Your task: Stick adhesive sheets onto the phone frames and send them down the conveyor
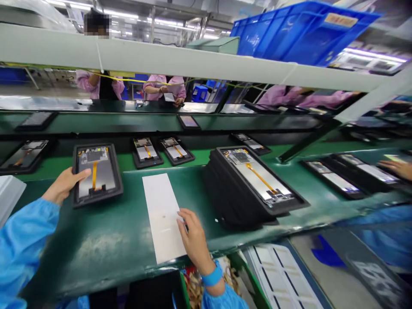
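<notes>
My left hand point(66, 183) grips the left edge of a black foam tray point(118, 189). In that tray lies an opened tablet point(104, 174) with its circuit board and an orange ribbon cable showing. A white rectangular sheet point(161, 214) rests on the green bench in front of me. At the sheet's right edge is my right hand point(195, 240), its thumb and fingers bent together; whatever they pinch is too small to make out. To the right stands a stack of black trays point(225, 197), with another opened tablet point(257, 174) in the top one.
Several trays with tablets, including one tray point(146, 152), line the green strip behind. A blue crate point(289, 34) sits on the overhead shelf. Below the bench edge is a green bin point(251, 279). A co-worker's hand point(397, 168) is at far right; people in pink sleeves sit opposite.
</notes>
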`<action>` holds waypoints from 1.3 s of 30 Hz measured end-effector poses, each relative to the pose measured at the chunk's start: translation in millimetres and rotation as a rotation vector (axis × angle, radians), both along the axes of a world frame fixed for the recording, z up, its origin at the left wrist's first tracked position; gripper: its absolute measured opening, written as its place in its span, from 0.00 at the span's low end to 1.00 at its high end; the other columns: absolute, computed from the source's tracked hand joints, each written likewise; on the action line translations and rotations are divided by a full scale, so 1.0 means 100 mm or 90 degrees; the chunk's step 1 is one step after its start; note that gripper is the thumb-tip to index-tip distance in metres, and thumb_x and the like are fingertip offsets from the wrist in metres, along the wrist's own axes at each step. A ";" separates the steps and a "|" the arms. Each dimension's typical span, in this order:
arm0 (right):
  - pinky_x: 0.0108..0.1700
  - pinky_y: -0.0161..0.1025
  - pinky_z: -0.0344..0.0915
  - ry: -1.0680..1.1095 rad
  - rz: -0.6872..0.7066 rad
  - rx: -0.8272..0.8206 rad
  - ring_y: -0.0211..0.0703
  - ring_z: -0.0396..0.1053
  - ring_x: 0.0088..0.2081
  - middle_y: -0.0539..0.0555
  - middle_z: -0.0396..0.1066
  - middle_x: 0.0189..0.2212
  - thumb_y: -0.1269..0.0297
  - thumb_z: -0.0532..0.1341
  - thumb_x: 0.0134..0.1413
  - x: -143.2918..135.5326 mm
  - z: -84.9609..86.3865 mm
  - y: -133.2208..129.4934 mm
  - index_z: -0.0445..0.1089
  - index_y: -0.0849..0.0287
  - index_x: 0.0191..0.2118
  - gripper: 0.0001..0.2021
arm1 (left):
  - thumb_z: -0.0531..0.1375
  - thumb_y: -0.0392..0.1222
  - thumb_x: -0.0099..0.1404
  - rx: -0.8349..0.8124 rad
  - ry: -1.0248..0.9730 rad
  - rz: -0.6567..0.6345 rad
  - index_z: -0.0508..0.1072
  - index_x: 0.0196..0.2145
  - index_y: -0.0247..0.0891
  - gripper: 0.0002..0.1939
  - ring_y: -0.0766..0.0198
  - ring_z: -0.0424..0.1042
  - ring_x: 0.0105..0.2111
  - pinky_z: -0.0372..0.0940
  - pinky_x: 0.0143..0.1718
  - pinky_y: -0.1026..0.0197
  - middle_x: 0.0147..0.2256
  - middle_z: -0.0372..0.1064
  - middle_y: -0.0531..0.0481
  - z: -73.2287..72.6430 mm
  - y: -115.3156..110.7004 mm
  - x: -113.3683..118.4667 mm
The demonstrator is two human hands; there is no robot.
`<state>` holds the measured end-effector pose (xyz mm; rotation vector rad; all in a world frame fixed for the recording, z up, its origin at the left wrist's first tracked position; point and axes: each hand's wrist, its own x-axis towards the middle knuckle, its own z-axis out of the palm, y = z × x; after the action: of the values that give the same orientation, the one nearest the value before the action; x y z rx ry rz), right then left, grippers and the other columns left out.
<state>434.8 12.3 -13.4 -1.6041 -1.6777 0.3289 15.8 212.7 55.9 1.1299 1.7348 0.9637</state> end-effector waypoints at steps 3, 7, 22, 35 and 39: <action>0.49 0.43 0.70 -0.004 0.061 -0.059 0.46 0.72 0.46 0.57 0.71 0.45 0.67 0.54 0.65 -0.14 0.07 0.07 0.69 0.55 0.49 0.11 | 0.72 0.60 0.44 -0.111 -0.044 -0.057 0.68 0.46 0.33 0.39 0.54 0.76 0.29 0.73 0.31 0.53 0.33 0.77 0.46 -0.23 -0.85 0.00; 0.48 0.40 0.67 -0.084 0.062 -0.165 0.43 0.72 0.41 0.57 0.70 0.44 0.71 0.57 0.61 -0.32 0.06 0.33 0.70 0.58 0.48 0.11 | 0.68 0.60 0.50 -0.065 0.030 -0.136 0.65 0.51 0.33 0.38 0.50 0.77 0.40 0.72 0.41 0.51 0.42 0.75 0.39 -0.55 -1.56 0.20; 0.44 0.38 0.65 -0.117 -0.005 -0.174 0.42 0.70 0.38 0.55 0.70 0.41 0.74 0.61 0.53 -0.41 -0.14 0.52 0.72 0.58 0.44 0.12 | 0.57 0.44 0.68 0.463 0.499 -0.573 0.64 0.61 0.40 0.24 0.46 0.51 0.67 0.48 0.64 0.35 0.65 0.58 0.41 -0.56 -1.76 1.50; 0.41 0.41 0.66 0.080 -0.059 -0.032 0.45 0.71 0.35 0.54 0.74 0.33 0.58 0.56 0.62 -0.43 0.11 0.28 0.70 0.57 0.36 0.10 | 0.61 0.57 0.64 0.422 0.510 -0.673 0.67 0.60 0.39 0.31 0.43 0.56 0.64 0.41 0.65 0.30 0.62 0.63 0.39 -0.68 -1.68 1.69; 0.42 0.41 0.67 0.302 0.012 -0.067 0.44 0.71 0.35 0.52 0.74 0.31 0.53 0.61 0.58 -0.75 0.39 0.22 0.70 0.57 0.36 0.12 | 0.56 0.53 0.69 0.457 0.479 -0.629 0.63 0.62 0.37 0.28 0.46 0.54 0.65 0.43 0.66 0.33 0.64 0.58 0.39 -0.53 -1.80 1.44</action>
<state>359.4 34.5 25.6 -1.4422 -1.3274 0.7549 159.7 32.6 3.4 2.7201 0.9881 0.5113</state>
